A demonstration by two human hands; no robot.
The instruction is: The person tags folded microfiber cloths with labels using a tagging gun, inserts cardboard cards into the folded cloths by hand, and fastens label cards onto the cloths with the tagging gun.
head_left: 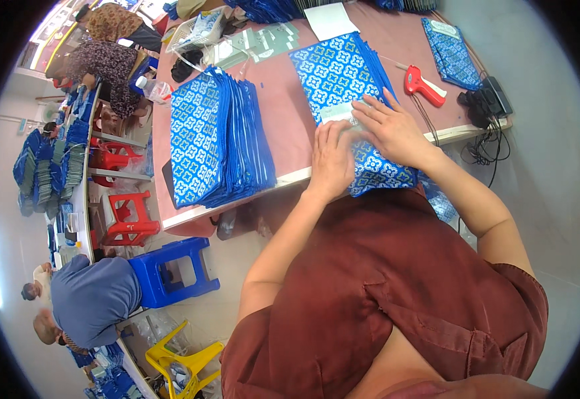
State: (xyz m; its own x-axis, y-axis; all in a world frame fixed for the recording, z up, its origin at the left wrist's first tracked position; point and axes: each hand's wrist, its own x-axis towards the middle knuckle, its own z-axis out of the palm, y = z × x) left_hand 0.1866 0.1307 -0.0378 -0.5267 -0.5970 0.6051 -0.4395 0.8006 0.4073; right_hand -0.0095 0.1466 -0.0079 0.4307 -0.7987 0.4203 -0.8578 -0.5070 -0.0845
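Note:
A stack of blue cloth pieces with a white lattice pattern (333, 70) lies at the table's front edge, partly under both my hands. Across it sits a pale, translucent label or strip (336, 113). My left hand (332, 159) rests on the cloth at the strip's lower edge, fingers slightly bent, thumb blurred. My right hand (391, 130) lies over the strip's right end with its fingers stretched out. Whether either hand pinches the strip is hidden. The near end of the cloth hangs past the table edge against my apron.
To the left stands a thick stack of matching folded cloth (200, 143). A red-handled tagging gun (424, 86) lies right, near another patterned piece (451, 56) and a black device with cables (496, 96). A white basket (197, 30), bottle (153, 90) and stools (173, 272) are further left.

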